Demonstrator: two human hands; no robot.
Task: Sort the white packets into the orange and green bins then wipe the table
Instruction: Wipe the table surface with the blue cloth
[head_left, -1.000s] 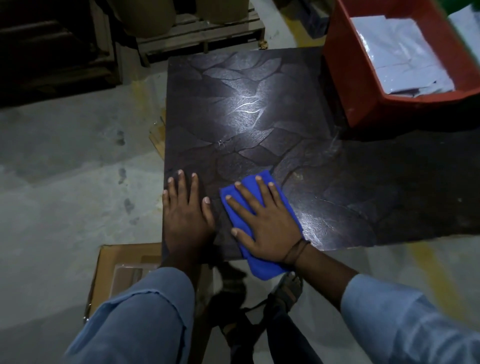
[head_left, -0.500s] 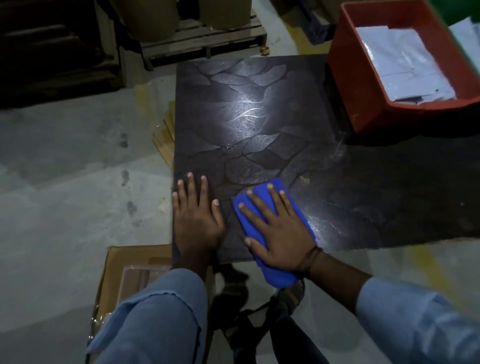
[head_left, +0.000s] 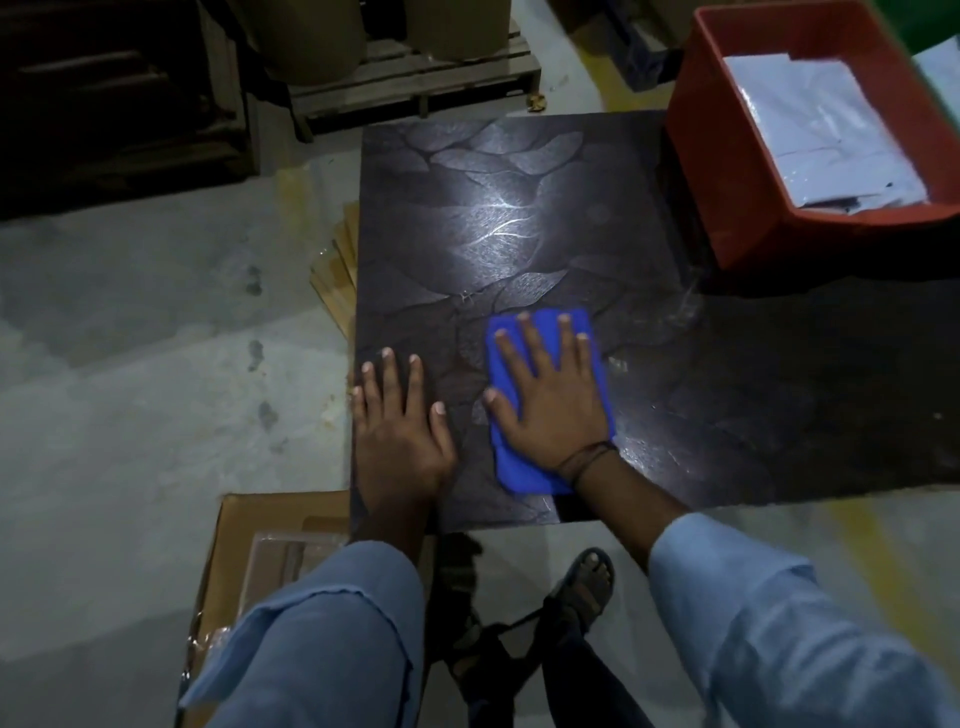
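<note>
Head view, looking down. Dark table (head_left: 519, 218) w/ leaf-pattern top fills centre and right of frame; a bright glare patch sits upper-centre on it.

Right hand (head_left: 550, 405), centre of frame: fingers straight and spread wide, palm flat on a blue cloth (head_left: 524, 470), pressing it onto the tabletop; nothing gripped. The cloth shows past the fingertips at top and beside the wrist at bottom, near the table's lower edge. A thin dark band (head_left: 587, 460) circles the right wrist.

Left hand (head_left: 400, 431), just left of the cloth and apart from it: fingers straight, slightly spread, palm flat on the bare top at the table's left edge; holds nothing. Both forearms are in light-blue sleeves (head_left: 322, 634), lower frame.

Orange bin (head_left: 727, 156), upper right, sits at the table's upper-right part, well apart from both hands; white packets (head_left: 821, 124) lie stacked inside it. Green bin (head_left: 930, 21): only a sliver at the upper-right corner, cut by the frame edge; contents cannot be told.

Lower left: open cardboard box (head_left: 244, 545) on grey concrete floor (head_left: 130, 364), partly under the table. Bottom centre: sandalled foot (head_left: 584, 582). Top centre: wooden pallet (head_left: 415, 88).
</note>
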